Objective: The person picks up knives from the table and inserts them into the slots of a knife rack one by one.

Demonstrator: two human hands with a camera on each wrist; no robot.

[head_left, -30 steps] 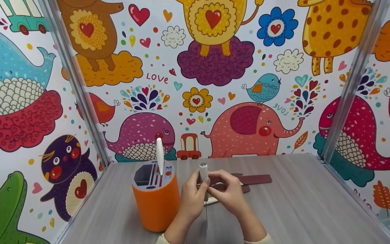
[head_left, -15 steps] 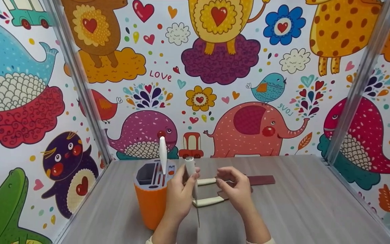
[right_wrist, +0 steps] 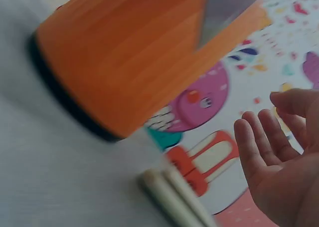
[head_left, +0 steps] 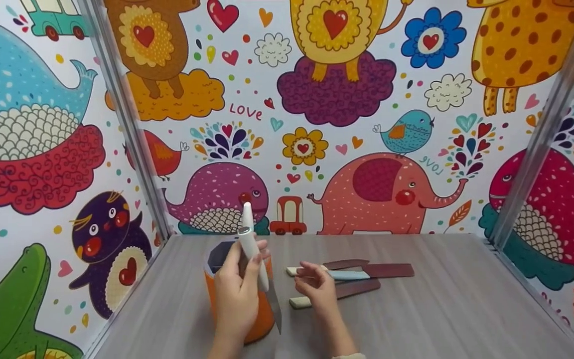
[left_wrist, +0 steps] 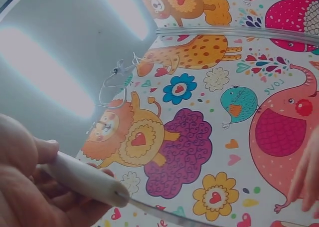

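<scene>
1. Hands well apart. L hand (head_left: 237,289) clamped round handle of white-handled knife (head_left: 250,245); L wrist view confirms fingers curled abt it. R hand (head_left: 318,286) loosely curved, nothing in it.
2. Knife: handle end up, steel blade (head_left: 275,311) down. Long axis near upright but tilted, tip toward person's right & down.
3. Key relation, I'd judge: knife vs orange holder (right_wrist: 119,62). Holder stands just behind knife & L hand in head view, so L hand is the nearer one. Tip hangs well below level of holder's grey top (head_left: 220,254), i.e. not over it. Whether blade touches holder's side: can't tell. Slots mostly hidden by L hand.
4. Second white handle (head_left: 247,214) sticks up from holder, behind the held one.
5. R hand's nearest: a few dark-red-bladed knives (head_left: 359,287) lying flat on worktop (head_left: 446,304), cream handles (head_left: 300,302) toward holder, blades off to person's right. Contact w/ fingers unclear in head view; R wrist view shows a gap. Pale-blue strip (head_left: 349,275) among them, can't ID.
6. Writing: "LOVe" (head_left: 246,111) on back wall, plus a mirrored "love" (head_left: 430,163) above elephant (head_left: 371,199). No brand/label legible on knives or holder.
</scene>
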